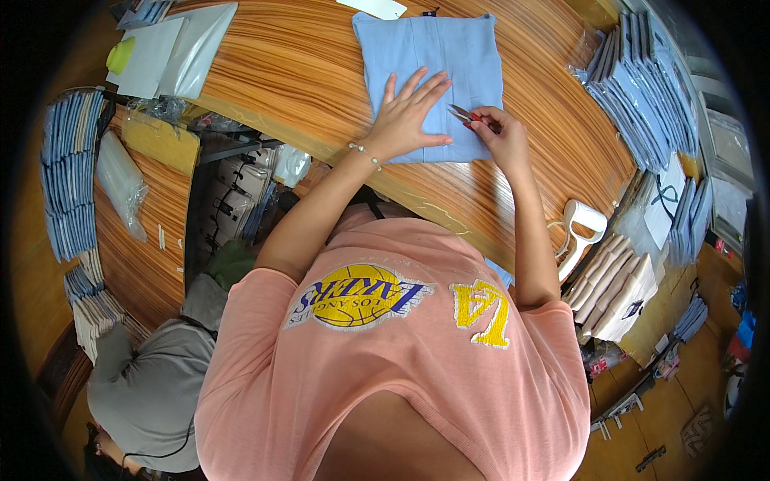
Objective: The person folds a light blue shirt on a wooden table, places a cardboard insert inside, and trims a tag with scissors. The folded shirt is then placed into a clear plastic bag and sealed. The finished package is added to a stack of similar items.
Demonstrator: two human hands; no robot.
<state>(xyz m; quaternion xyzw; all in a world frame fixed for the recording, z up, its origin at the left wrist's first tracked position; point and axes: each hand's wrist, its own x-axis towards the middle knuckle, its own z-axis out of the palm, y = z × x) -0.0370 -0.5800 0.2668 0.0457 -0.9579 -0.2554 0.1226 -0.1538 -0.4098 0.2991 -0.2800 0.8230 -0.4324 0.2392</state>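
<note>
**Snips at blue cloth**

Cloth folded, far centre of table. Left hand spread flat on it, grasping nothing; right hand grips snips, blades pointing left. Advisable: press lightly, keep fabric smooth, tips clear of cloth and left hand.

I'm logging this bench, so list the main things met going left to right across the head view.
Left blue stack, clear plastic, left hand, snips, right hand, white roller, upper-right blue stack.
</note>
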